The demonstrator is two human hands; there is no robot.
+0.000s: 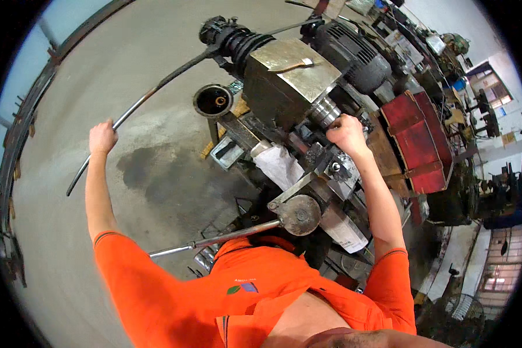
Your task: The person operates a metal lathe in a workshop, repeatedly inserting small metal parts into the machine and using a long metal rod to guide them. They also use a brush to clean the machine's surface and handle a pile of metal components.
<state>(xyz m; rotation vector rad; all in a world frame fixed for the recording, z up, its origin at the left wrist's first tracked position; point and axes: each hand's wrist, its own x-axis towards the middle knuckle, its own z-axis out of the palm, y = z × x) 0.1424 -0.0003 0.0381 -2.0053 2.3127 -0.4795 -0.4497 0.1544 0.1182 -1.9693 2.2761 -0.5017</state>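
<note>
The step in hand appeared to be working at the machine's spindle: the left hand (103,137), at the left of the frame, was clenched around a long metal lever (134,108), while the right hand (349,134), right of centre, was bent in at the stepped silver spindle nose (325,111). The right hand's fingers were curled and partly turned away from the camera, so it could not be told whether they grasped a small piece or only touched the metal. The next move, as far as could be judged, called for a steady left hand on the lever and care that the right fingers stayed clear of any part that might turn. The lever ran slantwise from the left of the frame up to a black ribbed assembly (243,43) at the upper middle; it was slim and slightly bent, bright and worn near the hand, dark toward the machine. The spindle nose stuck out from the lower right corner of a blocky metal housing (325,72), its rings shiny against the grimy sides. A brush (293,66) lay on the housing's scuffed top, and a pale cloth (278,165) hung below, near the centre.
</note>
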